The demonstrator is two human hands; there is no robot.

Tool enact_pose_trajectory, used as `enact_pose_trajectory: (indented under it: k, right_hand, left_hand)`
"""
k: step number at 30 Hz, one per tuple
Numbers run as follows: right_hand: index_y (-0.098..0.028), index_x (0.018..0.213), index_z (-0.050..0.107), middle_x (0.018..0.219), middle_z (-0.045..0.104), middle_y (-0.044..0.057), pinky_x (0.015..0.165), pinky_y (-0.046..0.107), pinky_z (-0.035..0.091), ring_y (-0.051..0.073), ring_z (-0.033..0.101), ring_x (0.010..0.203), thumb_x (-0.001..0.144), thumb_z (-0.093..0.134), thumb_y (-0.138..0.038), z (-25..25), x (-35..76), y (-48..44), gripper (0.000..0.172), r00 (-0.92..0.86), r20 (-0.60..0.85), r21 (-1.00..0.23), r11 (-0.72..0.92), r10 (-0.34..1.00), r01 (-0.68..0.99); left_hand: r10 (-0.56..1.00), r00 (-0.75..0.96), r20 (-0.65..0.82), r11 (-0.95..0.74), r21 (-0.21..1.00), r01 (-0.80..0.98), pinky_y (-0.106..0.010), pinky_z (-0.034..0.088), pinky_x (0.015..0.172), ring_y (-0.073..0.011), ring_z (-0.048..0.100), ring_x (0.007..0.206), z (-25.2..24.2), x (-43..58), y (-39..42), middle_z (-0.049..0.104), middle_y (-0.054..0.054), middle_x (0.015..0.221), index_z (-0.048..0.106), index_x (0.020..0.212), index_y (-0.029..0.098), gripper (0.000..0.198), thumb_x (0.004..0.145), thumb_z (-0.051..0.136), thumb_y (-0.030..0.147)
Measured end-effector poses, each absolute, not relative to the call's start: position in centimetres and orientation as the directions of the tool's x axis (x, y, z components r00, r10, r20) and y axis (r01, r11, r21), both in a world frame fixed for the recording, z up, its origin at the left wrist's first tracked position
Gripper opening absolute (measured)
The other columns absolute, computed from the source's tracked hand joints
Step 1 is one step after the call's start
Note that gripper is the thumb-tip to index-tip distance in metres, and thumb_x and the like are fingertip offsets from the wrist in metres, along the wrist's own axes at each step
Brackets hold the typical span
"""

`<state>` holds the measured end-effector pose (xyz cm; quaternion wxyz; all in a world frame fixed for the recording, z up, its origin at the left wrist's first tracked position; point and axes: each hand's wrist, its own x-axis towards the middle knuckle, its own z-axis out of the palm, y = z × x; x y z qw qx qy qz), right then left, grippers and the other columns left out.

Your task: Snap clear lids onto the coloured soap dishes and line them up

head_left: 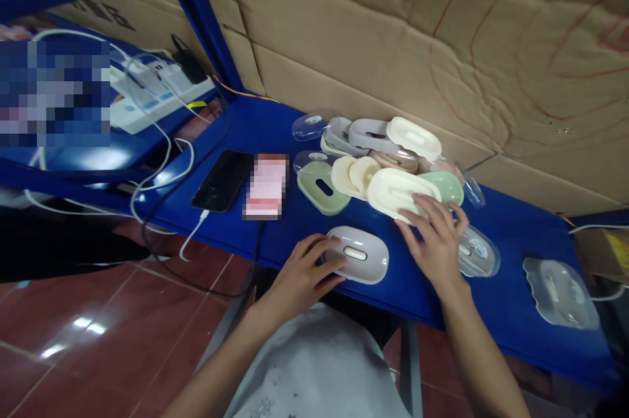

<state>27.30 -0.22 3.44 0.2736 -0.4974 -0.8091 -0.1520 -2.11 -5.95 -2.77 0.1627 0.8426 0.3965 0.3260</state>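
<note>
My left hand [314,267] grips the left end of a pale grey oval soap dish [374,267], fingers over its rim and thumb low at the near side. A cream slotted bar sits in the middle of that dish. To the right, my right hand [435,238] has its thumb and fingers on the near right edge of a cream oval soap dish part [393,192], which lies tilted on the pile. Around it are a green dish [322,192], a light green piece [445,187] and round-ended cream pieces [344,177]. A clear-covered dish [479,251] lies partly behind my right hand.
Grey dishes [368,134], another cream part [415,137] and clear lids [314,124] are heaped against the cardboard [344,38]. Two phones, one black [223,181], lie left with cables. A clear wavy-edged piece [560,293] rests at the right of the blue table [521,234].
</note>
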Motion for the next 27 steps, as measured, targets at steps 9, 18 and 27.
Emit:
enact_pose_trajectory:
  k: [9,18,27]
  right_hand:
    - [-0.028,0.118,0.074,0.137,0.072,0.008,0.105,0.049,0.049,0.031,0.069,0.123,0.093,0.076,-0.021,-0.3,28.4,-9.8,0.026,-0.218,0.571,-0.228,0.408,0.792,0.884]
    - [-0.026,0.121,0.072,0.132,0.074,0.009,0.103,0.049,0.047,0.03,0.069,0.121,0.1,0.069,-0.026,-1.1,30.6,-9.9,0.021,-0.191,0.474,-0.199,0.316,0.86,0.928]
    - [-0.022,0.144,0.061,0.151,0.062,0.012,0.122,0.049,0.036,0.028,0.056,0.141,0.107,0.055,-0.03,6.0,17.2,5.0,0.038,-0.652,0.34,-0.07,0.71,0.677,0.701]
  left_hand:
    - [0.782,0.481,0.395,-0.622,0.535,0.572,-0.051,0.056,0.107,-0.0316,0.051,0.132,-2.9,-2.3,-6.0,0.062,-0.01,0.142,0.069,0.125,0.026,0.029,0.097,0.074,0.024]
    - [0.785,0.474,0.4,-0.62,0.524,0.584,-0.054,0.055,0.108,-0.0324,0.05,0.133,-2.7,-2.6,-6.1,0.062,-0.01,0.144,0.07,0.126,0.027,0.032,0.096,0.074,0.02]
    - [0.801,0.4,0.445,-0.597,0.562,0.572,-0.054,0.053,0.109,-0.0311,0.051,0.132,-3.3,-2.3,-6.4,0.065,-0.01,0.137,0.074,0.12,0.027,0.03,0.091,0.08,0.023]
